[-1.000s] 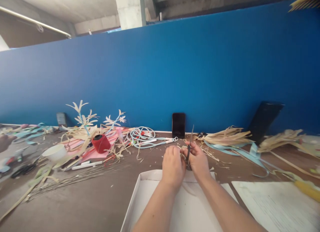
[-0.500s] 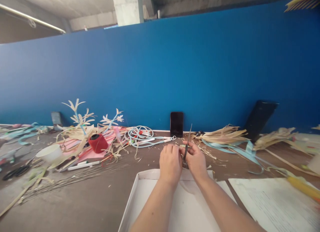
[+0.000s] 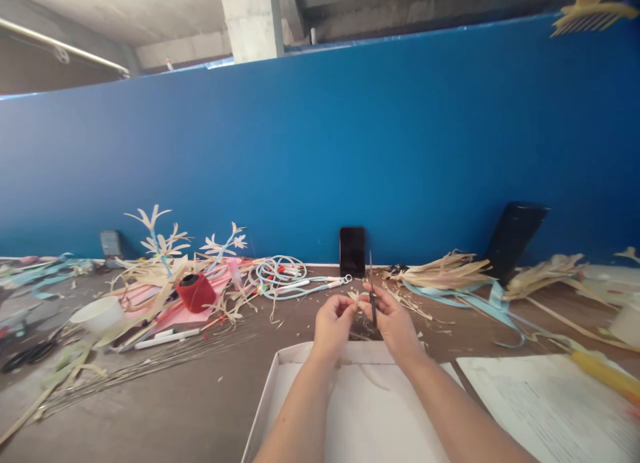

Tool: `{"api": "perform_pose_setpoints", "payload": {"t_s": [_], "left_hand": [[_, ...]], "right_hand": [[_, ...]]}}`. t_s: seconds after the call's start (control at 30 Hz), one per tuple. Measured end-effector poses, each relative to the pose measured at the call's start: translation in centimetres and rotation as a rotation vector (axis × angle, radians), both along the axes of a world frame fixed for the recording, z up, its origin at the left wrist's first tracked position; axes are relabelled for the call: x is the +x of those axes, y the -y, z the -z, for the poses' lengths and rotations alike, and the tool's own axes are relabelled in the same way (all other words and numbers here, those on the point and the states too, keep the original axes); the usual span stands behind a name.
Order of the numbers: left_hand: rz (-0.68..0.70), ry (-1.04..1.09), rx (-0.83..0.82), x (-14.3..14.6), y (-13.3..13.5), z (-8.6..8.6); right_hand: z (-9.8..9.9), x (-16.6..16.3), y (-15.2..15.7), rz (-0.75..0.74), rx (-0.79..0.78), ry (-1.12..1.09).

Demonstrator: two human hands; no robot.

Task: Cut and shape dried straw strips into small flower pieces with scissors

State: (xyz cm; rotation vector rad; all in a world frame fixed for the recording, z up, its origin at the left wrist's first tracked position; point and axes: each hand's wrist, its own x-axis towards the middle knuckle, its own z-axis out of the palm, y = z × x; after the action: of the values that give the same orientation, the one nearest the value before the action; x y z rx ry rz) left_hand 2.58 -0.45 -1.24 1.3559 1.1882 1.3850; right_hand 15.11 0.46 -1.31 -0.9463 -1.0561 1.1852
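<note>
My left hand [image 3: 333,324] is pinched on a small pale flower of dried strips [image 3: 354,299], held just above the far edge of a shallow white box lid [image 3: 300,352]. My right hand [image 3: 397,324] is closed around a slender dark pointed tool [image 3: 373,302], its tip upward; whether it is scissors or tweezers I cannot tell. The right fingertips also reach the flower's side, so both hands nearly meet there. Behind them a dark phone [image 3: 352,251] leans on the blue partition.
Left stand finished-looking pale flowers on blue stems [image 3: 156,240], a red thread spool [image 3: 196,292], a white cup [image 3: 99,314] and thin wires [image 3: 135,364]. Right lie dried strip bundles [image 3: 445,271], blue ribbon [image 3: 463,300], a printed sheet [image 3: 540,403] and a leaning black device [image 3: 517,236].
My left hand has turned and opened away from the right, so the pale flower now shows between the fingertips. The pointed tool stands more upright. The view has tilted slightly.
</note>
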Motion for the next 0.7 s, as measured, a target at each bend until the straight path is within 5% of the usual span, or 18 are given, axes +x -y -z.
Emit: {"api": "perform_pose_setpoints", "payload": {"t_s": [0.3, 0.7], "left_hand": [[0.171, 0.206, -0.186, 0.0, 0.23, -0.95], [0.072, 0.014, -0.122, -0.21, 0.18, -0.58]], "right_hand": [[-0.34, -0.04, 0.66, -0.008, -0.008, -0.057], [-0.33, 0.06, 0.61, 0.063, 0.007, 0.11]]}}
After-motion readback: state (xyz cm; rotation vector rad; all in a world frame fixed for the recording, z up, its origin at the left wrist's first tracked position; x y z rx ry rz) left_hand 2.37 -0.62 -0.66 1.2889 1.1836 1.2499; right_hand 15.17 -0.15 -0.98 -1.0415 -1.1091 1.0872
